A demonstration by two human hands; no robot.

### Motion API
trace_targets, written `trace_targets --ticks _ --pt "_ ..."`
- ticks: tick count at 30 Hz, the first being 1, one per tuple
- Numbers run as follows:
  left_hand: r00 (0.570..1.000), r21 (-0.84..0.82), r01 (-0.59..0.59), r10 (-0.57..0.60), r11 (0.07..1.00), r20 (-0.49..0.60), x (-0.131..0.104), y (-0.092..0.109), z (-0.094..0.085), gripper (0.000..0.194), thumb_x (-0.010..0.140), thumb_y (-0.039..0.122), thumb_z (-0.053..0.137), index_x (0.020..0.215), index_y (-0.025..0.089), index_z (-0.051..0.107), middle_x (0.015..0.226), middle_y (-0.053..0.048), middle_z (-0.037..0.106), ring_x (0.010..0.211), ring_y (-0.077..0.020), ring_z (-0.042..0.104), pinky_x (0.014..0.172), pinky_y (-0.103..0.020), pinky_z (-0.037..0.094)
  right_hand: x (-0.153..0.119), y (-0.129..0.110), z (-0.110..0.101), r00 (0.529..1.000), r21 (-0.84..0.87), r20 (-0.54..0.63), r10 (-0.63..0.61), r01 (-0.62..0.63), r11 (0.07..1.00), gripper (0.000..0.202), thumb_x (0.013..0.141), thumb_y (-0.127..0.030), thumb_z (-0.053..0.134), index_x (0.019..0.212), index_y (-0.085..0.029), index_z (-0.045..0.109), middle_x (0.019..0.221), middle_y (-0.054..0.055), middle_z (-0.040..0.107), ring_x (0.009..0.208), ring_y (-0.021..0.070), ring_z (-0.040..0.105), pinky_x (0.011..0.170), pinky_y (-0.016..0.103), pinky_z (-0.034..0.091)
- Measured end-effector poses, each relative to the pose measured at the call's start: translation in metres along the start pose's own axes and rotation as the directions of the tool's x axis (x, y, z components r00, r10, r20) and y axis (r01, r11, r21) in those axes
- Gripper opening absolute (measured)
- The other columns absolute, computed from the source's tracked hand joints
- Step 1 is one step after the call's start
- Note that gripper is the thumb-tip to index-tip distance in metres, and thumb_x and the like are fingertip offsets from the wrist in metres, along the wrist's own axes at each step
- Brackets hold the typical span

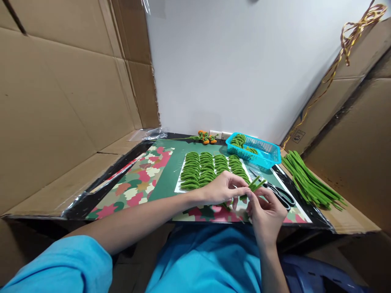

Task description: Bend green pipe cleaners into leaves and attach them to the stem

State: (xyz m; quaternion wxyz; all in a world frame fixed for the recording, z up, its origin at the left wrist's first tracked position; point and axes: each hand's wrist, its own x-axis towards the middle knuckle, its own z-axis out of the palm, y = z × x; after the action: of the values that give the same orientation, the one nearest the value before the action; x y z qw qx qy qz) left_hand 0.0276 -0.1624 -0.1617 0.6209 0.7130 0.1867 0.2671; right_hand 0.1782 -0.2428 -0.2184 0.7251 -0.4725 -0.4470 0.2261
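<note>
Both hands meet over the front of the table, right of centre. My left hand [224, 189] pinches a small bundle of green fuzzy stems [255, 184] from the left. From the right, the fingers of my right hand [265, 207] close on the same bundle, whose short ends stick up between the fingertips. Behind my left hand, a white sheet [179, 185] bears four columns of curved green fuzzy pieces [206, 169]. Black-handled scissors [285, 197] lie just behind and right of my right hand, their blades partly hidden.
A blue plastic basket [269, 158] holding green pieces stands at the back right. Long green stems [311, 183] lie at the right edge. Orange flowers [206, 138] rest near the wall. Cardboard walls [61, 81] flank the table; gold wire [348, 44] hangs at the right.
</note>
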Motion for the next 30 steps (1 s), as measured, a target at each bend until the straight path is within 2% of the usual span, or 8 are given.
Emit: trace_targets --ticks 7,12,18,23,30 --pt "0.998 0.164 -0.037 0.043 0.986 -0.034 -0.001 0.001 -0.001 0.040 0.095 0.051 0.072 0.097 0.011 0.077 0.060 0.003 0.057 0.046 -0.0072 0.048 0.044 -0.018 0.037 -0.003 0.000 0.001 1.000 -0.036 0.020 0.000 0.001 0.999 0.032 0.093 -0.046 0.078 0.082 -0.018 0.066 0.053 -0.006 0.054 0.043 0.0101 0.049 0.040 0.020 0.037" --pt "0.999 0.278 -0.033 0.043 0.960 -0.031 -0.002 0.002 -0.001 0.036 0.100 0.047 0.067 0.099 0.012 0.075 0.062 0.001 0.061 0.050 -0.0096 0.056 0.049 -0.019 0.042 -0.002 -0.004 0.002 1.000 -0.032 0.021 0.012 -0.011 0.999 0.035 0.094 -0.048 0.076 0.081 -0.018 0.066 0.052 -0.006 0.054 0.041 0.0092 0.047 0.039 0.020 0.035" --pt "0.999 0.208 -0.004 0.015 0.978 -0.052 -0.003 -0.003 0.001 0.037 0.102 0.054 0.060 0.099 0.017 0.060 0.082 0.000 0.069 0.052 -0.0114 0.064 0.048 -0.021 0.047 -0.001 -0.009 0.002 0.999 -0.034 0.046 0.025 -0.023 0.999 0.036 0.095 -0.049 0.074 0.078 -0.018 0.065 0.050 -0.006 0.054 0.040 0.0096 0.048 0.039 0.021 0.035" --pt "0.996 0.259 -0.030 0.049 0.965 -0.068 -0.002 -0.003 -0.001 0.036 0.103 0.053 0.061 0.098 0.017 0.061 0.078 0.000 0.068 0.053 -0.0108 0.062 0.050 -0.021 0.046 0.001 -0.011 0.001 0.998 -0.049 0.055 0.041 -0.038 0.998 0.038 0.096 -0.050 0.073 0.076 -0.018 0.065 0.048 -0.006 0.054 0.038 0.0098 0.047 0.037 0.021 0.032" --pt "0.999 0.190 -0.046 0.047 0.981 0.003 -0.003 0.001 -0.001 0.035 0.097 0.051 0.070 0.100 0.017 0.062 0.077 0.001 0.067 0.054 -0.0110 0.063 0.050 -0.021 0.048 0.002 -0.010 0.001 0.999 -0.037 0.031 0.039 -0.038 0.999 0.039 0.094 -0.051 0.075 0.076 -0.017 0.066 0.049 -0.005 0.055 0.040 0.0097 0.048 0.038 0.021 0.033"
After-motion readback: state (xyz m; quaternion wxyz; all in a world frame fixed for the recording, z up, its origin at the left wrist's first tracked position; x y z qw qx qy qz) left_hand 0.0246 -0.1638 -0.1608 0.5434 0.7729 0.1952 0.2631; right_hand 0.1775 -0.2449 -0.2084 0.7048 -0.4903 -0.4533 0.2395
